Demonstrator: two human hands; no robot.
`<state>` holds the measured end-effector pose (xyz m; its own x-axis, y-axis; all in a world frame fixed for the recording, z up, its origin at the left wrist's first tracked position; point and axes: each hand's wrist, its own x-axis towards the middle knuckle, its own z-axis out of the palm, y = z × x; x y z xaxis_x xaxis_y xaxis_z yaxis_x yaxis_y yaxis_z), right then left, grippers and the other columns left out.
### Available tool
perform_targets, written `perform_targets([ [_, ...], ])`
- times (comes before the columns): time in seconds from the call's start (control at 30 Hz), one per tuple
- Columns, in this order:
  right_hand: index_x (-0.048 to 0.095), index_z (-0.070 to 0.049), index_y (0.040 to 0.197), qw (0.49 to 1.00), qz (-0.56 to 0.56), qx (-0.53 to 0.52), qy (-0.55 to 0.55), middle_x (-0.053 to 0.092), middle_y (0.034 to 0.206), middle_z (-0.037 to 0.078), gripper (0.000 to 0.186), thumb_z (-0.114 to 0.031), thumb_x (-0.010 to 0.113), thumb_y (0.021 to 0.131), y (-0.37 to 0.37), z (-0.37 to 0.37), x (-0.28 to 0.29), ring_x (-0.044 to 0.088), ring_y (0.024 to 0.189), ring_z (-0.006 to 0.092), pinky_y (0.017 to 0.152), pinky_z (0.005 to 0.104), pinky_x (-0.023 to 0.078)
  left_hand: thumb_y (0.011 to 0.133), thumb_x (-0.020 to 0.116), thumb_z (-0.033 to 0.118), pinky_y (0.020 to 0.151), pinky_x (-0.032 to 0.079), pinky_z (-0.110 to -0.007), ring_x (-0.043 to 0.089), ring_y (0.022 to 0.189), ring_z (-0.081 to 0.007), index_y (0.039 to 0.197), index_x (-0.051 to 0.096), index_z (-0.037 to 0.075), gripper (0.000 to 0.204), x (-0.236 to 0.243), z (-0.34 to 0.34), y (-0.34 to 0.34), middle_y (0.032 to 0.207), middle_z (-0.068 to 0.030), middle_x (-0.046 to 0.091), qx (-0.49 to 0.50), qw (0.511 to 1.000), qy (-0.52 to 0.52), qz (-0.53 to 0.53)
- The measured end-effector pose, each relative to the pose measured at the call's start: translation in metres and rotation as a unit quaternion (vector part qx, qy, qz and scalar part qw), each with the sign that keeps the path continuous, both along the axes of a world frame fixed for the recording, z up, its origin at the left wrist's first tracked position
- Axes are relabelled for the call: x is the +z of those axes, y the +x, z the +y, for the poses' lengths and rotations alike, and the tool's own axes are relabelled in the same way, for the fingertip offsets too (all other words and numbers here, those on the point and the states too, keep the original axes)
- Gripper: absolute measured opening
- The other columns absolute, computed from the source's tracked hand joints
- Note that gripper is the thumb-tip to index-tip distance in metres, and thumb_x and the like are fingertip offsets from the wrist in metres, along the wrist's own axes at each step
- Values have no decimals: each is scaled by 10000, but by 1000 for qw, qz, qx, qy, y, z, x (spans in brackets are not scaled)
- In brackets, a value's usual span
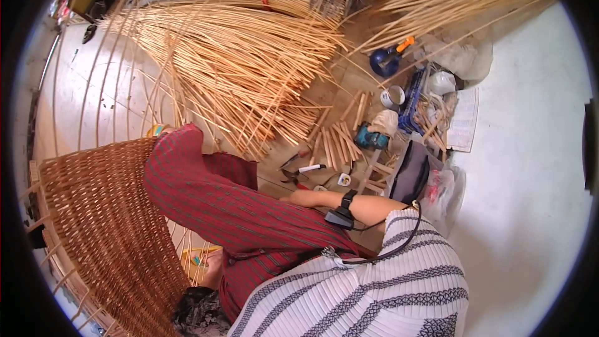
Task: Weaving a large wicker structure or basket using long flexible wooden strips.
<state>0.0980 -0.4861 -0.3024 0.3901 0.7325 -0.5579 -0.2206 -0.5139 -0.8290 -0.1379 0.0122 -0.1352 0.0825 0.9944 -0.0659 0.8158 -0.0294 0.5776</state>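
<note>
My right hand (304,198) reaches past the edge of the red checked cloth (262,218) over my legs. Its fingers are small and partly hidden, so their grip cannot be made out. Close by on the floor lie pruning shears (292,178), a white marker with a black end (312,168) and a small white tape measure (344,179). A large brown woven wicker basket (106,206), with long unwoven stakes rising from its edge, stands tilted against my legs on the left. My left hand does not show.
A big spread of pale wicker rods (237,62) covers the floor ahead, with another bundle (455,3) at the far right. Short cut sticks (337,143), a teal power tool (372,137), a dark blue spray bottle (384,61), a tin (393,97) and a blue crate (412,103) stand right of it.
</note>
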Motion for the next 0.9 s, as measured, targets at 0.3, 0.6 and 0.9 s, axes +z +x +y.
perform_targets([
  [0.3,704,-136,1247,779,-374,-445,-234,661,1167,137,313,-92,666,939,52,-88,33,638,1137,391,983,506,508,1025,666,146,862,508,-357,557,967,-212,1403,672,182,379,-12,14,3,1067,-51,537,28,991,-107,-74],
  [0.6,684,-98,1177,637,-433,-377,-515,672,1155,187,349,-226,775,866,68,-235,86,648,1104,397,946,524,528,1048,675,186,769,516,-331,550,828,-154,1408,669,178,360,36,104,-106,934,-5,517,102,968,-78,-215],
  [0.9,653,-38,1095,636,-513,-435,-378,722,930,207,230,-211,502,1105,124,-207,106,708,896,438,757,513,535,1102,657,295,419,303,-199,368,523,-16,1325,663,167,257,217,99,-212,701,88,408,35,835,133,-533],
])
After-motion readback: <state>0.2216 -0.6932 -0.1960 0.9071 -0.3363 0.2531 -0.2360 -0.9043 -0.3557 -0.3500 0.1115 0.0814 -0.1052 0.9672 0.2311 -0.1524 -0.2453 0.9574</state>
